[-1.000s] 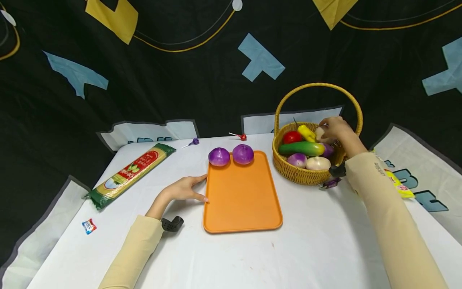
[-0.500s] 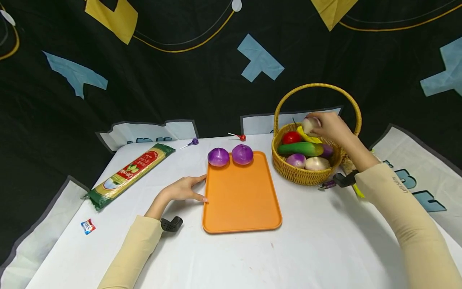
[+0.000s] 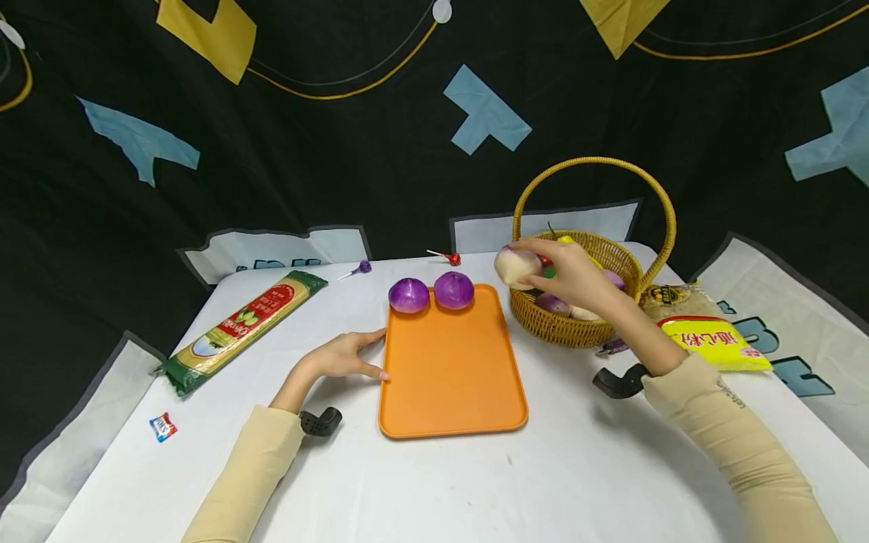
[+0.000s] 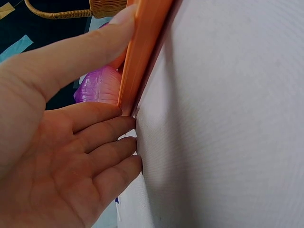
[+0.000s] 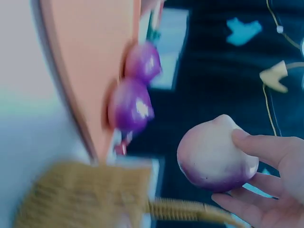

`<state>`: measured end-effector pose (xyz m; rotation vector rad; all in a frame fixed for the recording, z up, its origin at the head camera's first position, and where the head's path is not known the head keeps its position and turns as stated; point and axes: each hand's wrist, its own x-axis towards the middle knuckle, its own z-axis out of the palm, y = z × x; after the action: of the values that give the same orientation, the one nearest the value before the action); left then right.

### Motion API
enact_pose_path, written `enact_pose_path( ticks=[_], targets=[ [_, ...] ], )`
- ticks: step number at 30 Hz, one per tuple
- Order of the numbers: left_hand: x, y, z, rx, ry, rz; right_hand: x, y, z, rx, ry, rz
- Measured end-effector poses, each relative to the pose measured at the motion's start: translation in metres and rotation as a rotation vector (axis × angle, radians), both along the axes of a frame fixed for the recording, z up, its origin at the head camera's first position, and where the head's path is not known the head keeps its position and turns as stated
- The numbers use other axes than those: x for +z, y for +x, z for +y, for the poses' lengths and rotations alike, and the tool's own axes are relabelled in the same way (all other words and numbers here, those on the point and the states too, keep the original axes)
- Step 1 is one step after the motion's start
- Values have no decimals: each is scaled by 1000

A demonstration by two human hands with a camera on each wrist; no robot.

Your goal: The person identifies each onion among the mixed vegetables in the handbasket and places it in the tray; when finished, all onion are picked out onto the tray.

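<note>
My right hand (image 3: 573, 273) holds a white-and-purple turnip (image 3: 516, 268) in the air between the basket and the tray. In the right wrist view the thumb and fingertips pinch this turnip (image 5: 213, 154) from one side. My left hand (image 3: 346, 354) rests at the left edge of the orange tray (image 3: 451, 369), fingers fairly straight. Its thumb touches the tray's rim (image 4: 142, 52) in the left wrist view. Two purple onions (image 3: 409, 296) sit side by side at the tray's far end. The wicker basket (image 3: 563, 329) of vegetables is partly hidden behind my right hand.
A pack of pasta (image 3: 247, 328) and a small candy packet (image 3: 163, 427) lie at left. Two lollipops, one purple (image 3: 364, 266) and one red (image 3: 453, 259), lie at the back. Right of the basket is a yellow-and-clear bag (image 3: 709, 339). The basket's tall handle (image 3: 597, 160) arches up.
My right hand has lifted the turnip out of the basket and carried it left toward the tray. The bag at right has come into fuller view. My left hand stays at the tray's edge.
</note>
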<state>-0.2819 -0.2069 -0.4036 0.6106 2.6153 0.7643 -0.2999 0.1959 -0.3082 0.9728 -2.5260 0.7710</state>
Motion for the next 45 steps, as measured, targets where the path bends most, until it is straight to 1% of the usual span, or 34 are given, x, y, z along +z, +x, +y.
enact_pose_path(
  ticks=[2,5,8,12,15,20,27,30,34,37,41,45],
  targets=[
    [0,0,0,-4,0,1,-8,2,-15,41,0,-34],
    [0,0,1,-8,3,2,-22,1,-37,104,3,-85],
    [0,0,1,-7,9,0,-36,-5,-58,140,23,-138],
    [0,0,1,-4,8,1,-52,-12,-86,164,96,-193],
    [1,0,1,4,3,-4,-58,-18,-104,189,135,-219],
    [1,0,0,-6,15,9,-63,-26,-123,216,150,-256],
    [1,1,-1,-3,5,7,-67,-34,-133,205,187,-298],
    [0,0,0,-3,4,8,-67,-36,-134,197,193,-272],
    [1,1,0,-8,8,12,-65,-39,-131,200,178,-193],
    [2,1,-1,-13,8,19,-65,-40,-129,212,166,-153],
    [1,1,-1,-15,12,20,-65,-40,-127,214,171,-141],
    [-1,0,-1,-15,12,14,-58,-33,-119,207,174,-142]
  ],
)
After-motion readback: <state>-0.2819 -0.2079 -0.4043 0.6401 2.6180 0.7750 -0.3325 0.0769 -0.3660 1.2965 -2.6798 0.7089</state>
